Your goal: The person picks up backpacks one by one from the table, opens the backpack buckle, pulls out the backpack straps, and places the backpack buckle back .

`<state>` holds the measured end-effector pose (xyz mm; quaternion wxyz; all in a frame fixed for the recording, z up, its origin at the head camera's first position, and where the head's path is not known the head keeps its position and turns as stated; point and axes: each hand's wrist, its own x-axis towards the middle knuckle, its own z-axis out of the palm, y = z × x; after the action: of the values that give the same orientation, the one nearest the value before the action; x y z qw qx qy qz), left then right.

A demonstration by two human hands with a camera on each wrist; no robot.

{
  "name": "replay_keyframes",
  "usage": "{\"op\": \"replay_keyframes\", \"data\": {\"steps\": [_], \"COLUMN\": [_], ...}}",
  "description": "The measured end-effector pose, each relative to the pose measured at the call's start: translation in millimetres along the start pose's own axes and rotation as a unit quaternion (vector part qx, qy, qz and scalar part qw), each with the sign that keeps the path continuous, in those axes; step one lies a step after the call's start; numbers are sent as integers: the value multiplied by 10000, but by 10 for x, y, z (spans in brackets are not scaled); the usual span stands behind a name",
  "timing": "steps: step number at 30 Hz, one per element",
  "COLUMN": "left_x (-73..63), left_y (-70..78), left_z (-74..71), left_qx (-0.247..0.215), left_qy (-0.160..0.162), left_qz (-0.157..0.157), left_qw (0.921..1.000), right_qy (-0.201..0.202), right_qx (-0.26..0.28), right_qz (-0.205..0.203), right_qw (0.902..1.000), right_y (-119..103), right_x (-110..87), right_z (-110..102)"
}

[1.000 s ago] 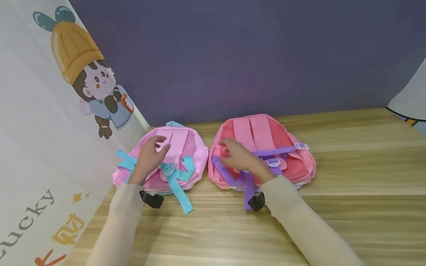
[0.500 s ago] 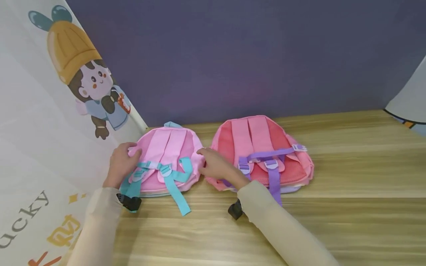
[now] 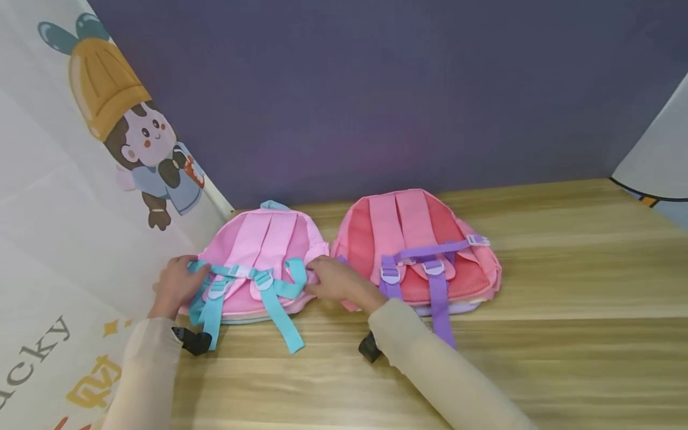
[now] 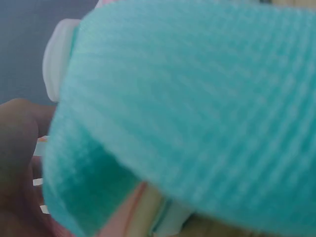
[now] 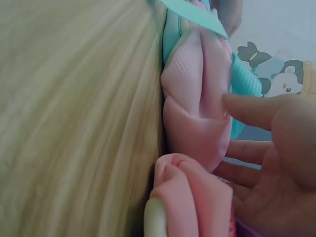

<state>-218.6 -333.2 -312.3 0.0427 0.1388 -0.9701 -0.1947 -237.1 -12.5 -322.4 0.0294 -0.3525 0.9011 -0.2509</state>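
A light pink backpack lies on the table with its shoulder straps upward and turquoise webbing straps across it. My left hand grips its lower left side, next to the turquoise webbing, which fills most of the left wrist view and covers part of the hand. At the lower right side, my right hand holds the bag's edge; the right wrist view shows the thumb against the pink side and the other fingers partly hidden behind it. A coral-pink backpack with purple straps lies close to the right.
The wooden table extends to the right and toward the front. A dark wall panel stands behind the bags. On the left, a white panel with a cartoon figure rises close to my left hand.
Both hands came from above the two backpacks, spread to either side of the light pink one, then slid lower along its sides. Both bags stay in place; the view shifted slightly.
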Motion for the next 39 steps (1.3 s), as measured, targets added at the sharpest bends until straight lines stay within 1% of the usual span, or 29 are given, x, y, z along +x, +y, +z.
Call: {"op": "replay_keyframes", "data": {"steps": [3,5,9,13,18,20,23,27,29,33,37,39], "left_x": [-9,-13,-17,-26,-43,-57,-83,-120,-137,-176,-226,-254], "left_y": [-60,-74,-49,41,159,213,289,390,456,600,740,812], "left_z": [22,43,106,183,246,270,319,389,425,482,528,553], "left_qx": [28,-12,-153,-409,-579,-585,-614,-729,-805,-703,-634,-676], "left_qy": [-294,-376,-221,-75,-26,22,204,411,445,500,454,450], "left_qz": [-104,-134,-111,-84,-2,99,421,863,968,1117,1199,1287], "left_qw": [9995,9992,9996,9991,9983,9982,9970,9927,9910,9900,9897,9884], "right_qy": [-4,14,40,49,122,169,212,220,235,270,312,323], "right_qx": [79,128,166,117,41,29,-5,-8,-5,20,47,66], "right_qz": [-25,-67,-129,-140,-213,-265,-308,-330,-310,-358,-374,-351], "right_qw": [10000,9999,9998,9998,9997,9995,9993,9992,9992,9990,9988,9988], "right_y": [14,31,73,121,208,253,331,468,533,652,779,848], "right_x": [-14,-24,-48,-108,-189,-228,-298,-402,-459,-571,-675,-731], "right_z": [8,8,0,-51,-132,-167,-214,-265,-299,-374,-421,-447]}}
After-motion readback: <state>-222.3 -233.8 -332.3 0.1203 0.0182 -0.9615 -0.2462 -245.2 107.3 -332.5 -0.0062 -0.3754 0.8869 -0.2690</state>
